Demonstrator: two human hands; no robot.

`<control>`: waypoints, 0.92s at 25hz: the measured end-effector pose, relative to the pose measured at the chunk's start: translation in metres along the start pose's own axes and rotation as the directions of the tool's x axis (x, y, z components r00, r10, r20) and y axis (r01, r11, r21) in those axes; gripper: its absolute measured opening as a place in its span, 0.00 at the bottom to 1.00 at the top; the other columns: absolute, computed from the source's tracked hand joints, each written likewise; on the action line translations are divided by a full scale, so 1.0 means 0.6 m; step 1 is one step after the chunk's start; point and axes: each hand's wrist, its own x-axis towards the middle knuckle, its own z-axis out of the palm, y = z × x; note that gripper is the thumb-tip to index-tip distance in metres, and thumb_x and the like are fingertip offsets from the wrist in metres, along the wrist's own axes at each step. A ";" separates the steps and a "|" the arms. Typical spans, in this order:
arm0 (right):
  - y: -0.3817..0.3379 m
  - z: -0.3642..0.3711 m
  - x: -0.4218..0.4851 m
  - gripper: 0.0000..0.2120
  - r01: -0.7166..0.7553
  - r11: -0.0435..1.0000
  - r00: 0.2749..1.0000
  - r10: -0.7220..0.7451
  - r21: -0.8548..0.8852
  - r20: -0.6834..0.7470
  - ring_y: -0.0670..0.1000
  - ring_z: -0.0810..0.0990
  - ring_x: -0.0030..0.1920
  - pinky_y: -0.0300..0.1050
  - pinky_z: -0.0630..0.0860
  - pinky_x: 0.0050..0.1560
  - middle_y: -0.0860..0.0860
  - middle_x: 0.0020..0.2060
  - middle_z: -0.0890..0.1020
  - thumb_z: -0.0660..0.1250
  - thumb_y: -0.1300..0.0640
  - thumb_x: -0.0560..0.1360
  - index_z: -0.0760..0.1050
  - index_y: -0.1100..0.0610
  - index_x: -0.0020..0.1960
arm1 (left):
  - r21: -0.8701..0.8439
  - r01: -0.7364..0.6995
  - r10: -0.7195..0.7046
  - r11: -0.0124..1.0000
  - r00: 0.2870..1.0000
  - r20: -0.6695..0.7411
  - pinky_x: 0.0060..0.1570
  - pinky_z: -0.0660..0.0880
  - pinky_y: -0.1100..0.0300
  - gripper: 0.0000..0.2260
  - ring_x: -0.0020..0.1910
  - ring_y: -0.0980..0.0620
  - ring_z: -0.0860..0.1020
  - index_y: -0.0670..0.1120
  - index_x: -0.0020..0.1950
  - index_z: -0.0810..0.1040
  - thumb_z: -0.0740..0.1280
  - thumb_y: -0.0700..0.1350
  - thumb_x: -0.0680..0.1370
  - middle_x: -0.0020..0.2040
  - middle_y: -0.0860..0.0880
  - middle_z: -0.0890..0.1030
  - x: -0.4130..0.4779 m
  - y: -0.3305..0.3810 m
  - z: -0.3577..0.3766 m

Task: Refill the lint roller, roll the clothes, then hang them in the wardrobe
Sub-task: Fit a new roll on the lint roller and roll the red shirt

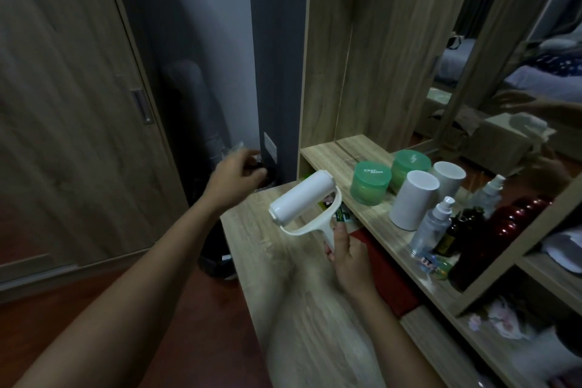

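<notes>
My right hand [351,257] grips the handle of a white lint roller [304,198], held up over the wooden dresser top [267,246] with its white roll tilted up to the left. My left hand [234,176] reaches out past the dresser's left end, over a dark bin [217,249] on the floor. Its fingers are curled near a crumpled bit of clear wrapping [234,148]; whether they still pinch it is blurred. The wooden wardrobe door [63,104] with a recessed handle [141,105] stands at the left.
On the dresser shelf stand two green jars [371,183], two white cylinders [412,198], spray bottles [431,224] and dark red bottles [516,224]. A mirror [491,72] behind them reflects a bed. A red box [387,268] lies under the shelf. The floor is reddish wood.
</notes>
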 end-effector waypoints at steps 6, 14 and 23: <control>-0.010 0.005 -0.009 0.27 -0.015 1.000 1.000 0.015 0.014 -0.005 0.48 0.79 0.28 0.54 0.76 0.38 0.45 0.20 0.78 0.50 0.37 0.72 0.73 0.51 0.24 | -0.111 -0.007 0.032 0.994 0.974 0.223 0.47 0.75 0.64 0.15 0.47 0.58 0.80 0.53 0.52 0.81 0.66 0.61 0.73 0.48 0.55 0.82 -0.037 0.021 -0.003; -0.031 0.092 -0.017 0.28 -0.034 0.996 0.996 0.027 0.085 0.082 0.52 0.79 0.32 0.58 0.77 0.42 0.47 0.23 0.78 0.49 0.30 0.65 0.76 0.48 0.26 | -0.023 -0.013 0.018 1.000 0.970 0.241 0.41 0.73 0.65 0.13 0.41 0.61 0.80 0.57 0.45 0.81 0.70 0.62 0.68 0.44 0.57 0.83 -0.050 -0.033 -0.044; -0.110 0.388 0.086 0.29 -0.013 0.998 0.993 0.006 0.057 0.122 0.50 0.75 0.29 0.48 0.70 0.35 0.48 0.24 0.75 0.45 0.30 0.67 0.71 0.50 0.27 | -0.039 0.061 -0.068 0.997 0.979 -0.194 0.48 0.75 0.59 0.17 0.44 0.58 0.81 0.52 0.53 0.81 0.64 0.62 0.74 0.45 0.54 0.84 0.047 -0.249 -0.262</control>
